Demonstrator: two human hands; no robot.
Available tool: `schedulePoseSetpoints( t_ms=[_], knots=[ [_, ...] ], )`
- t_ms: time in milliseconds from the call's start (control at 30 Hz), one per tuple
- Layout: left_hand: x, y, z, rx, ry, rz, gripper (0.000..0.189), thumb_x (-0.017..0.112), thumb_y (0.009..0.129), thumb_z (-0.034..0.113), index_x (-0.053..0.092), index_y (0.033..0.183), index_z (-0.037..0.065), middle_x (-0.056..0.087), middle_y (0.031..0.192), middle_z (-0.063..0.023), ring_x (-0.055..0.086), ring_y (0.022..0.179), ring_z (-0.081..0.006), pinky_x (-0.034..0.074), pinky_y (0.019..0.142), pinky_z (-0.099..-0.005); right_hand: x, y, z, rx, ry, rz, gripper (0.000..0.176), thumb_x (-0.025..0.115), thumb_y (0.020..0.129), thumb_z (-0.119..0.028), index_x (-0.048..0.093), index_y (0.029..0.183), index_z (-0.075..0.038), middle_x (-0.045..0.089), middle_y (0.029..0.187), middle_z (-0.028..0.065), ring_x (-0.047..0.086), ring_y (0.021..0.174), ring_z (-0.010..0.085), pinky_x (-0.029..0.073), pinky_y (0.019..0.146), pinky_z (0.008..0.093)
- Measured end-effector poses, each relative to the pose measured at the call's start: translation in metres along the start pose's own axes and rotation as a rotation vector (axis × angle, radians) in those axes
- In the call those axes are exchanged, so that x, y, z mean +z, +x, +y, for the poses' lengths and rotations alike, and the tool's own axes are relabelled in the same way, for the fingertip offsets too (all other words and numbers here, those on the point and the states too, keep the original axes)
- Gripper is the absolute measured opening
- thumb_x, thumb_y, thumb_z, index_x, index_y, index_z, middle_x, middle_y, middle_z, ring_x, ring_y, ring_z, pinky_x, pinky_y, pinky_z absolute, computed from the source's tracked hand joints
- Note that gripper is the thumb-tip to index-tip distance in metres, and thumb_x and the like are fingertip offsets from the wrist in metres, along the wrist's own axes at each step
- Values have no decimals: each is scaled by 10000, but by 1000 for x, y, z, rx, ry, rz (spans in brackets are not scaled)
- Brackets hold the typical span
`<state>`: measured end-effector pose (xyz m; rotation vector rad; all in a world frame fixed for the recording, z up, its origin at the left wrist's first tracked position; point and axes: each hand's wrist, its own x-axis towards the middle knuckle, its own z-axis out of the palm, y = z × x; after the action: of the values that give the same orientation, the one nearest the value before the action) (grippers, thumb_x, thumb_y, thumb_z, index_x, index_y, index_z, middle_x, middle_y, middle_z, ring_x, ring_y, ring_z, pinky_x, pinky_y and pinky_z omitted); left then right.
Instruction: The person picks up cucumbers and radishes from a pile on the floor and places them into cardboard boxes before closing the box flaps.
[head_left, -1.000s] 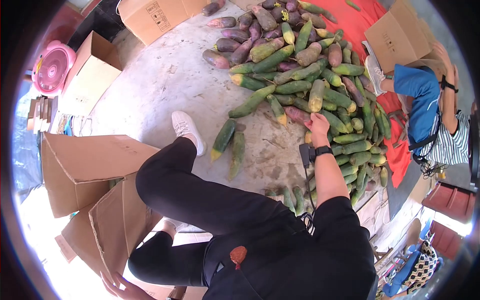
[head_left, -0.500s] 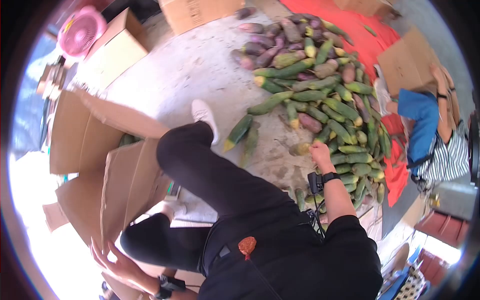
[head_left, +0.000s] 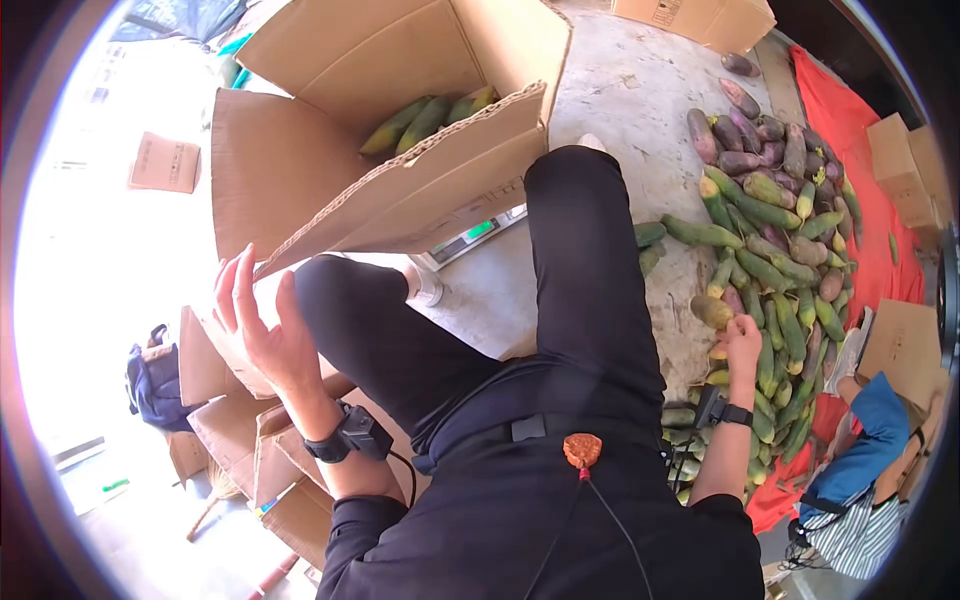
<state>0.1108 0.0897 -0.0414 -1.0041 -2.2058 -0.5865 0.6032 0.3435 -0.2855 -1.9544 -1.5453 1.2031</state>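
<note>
My right hand (head_left: pixel 742 345) is closed at the end of a stubby yellow-green radish (head_left: pixel 711 313), at the near edge of a large radish pile (head_left: pixel 790 270). The pile mixes long green radishes with purple ones on the floor. My left hand (head_left: pixel 262 325) is open, fingers spread, just below the near corner of an open cardboard box (head_left: pixel 430 190). Several green radishes (head_left: pixel 425 122) lie inside that box, and its flaps stand up. Beneath it shows part of a scale (head_left: pixel 480 232) with a green display.
A red sheet (head_left: pixel 870 190) runs behind the pile. At the right, a person in blue trousers (head_left: pixel 850 450) sits beside a cardboard box (head_left: pixel 905 345). More boxes (head_left: pixel 690 20) stand at the back. Open cartons (head_left: pixel 235 440) and a dark bag (head_left: pixel 158 380) are at my left.
My view has swung left, bringing the box's inside and the radishes in it into sight. My left hand remains spread by the box; my right hand stays closed at the same radish.
</note>
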Motion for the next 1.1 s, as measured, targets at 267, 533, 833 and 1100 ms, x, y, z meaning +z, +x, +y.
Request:
schedulePoseSetpoints(
  t_ms=[267,533,833,1100],
  knots=[
    [-2,-2,-6,-18,-41,20,378,695,789,114,604,1153,65,573,1116,-97,487,1109,-280,355,959,-419,-24,-18,-124,-254,527,7,116,538,925,-139,572,952,-31,561,1186,110,644,809,178,520,666,276],
    [-1,-1,-10,-51,-99,17,408,711,746,90,610,1141,65,570,1104,-124,504,1095,-302,366,957,-428,-45,-50,-279,-835,824,-272,182,459,959,-147,505,1053,3,614,1043,155,636,878,256,512,796,372],
    [-11,-4,-4,-91,-148,-7,449,751,651,102,621,1080,76,549,1096,-100,477,1132,-335,402,941,-436,66,-63,-428,-988,823,-734,361,372,988,-195,448,1240,52,525,1252,133,560,1100,242,447,914,326],
    [-26,-28,-25,-217,-95,43,454,744,675,135,610,1108,100,523,1145,-89,461,1162,-331,401,935,-436,116,-63,-414,-1024,541,-542,300,442,977,-184,494,1214,-7,503,1310,81,537,1103,188,407,860,273]
  ],
)
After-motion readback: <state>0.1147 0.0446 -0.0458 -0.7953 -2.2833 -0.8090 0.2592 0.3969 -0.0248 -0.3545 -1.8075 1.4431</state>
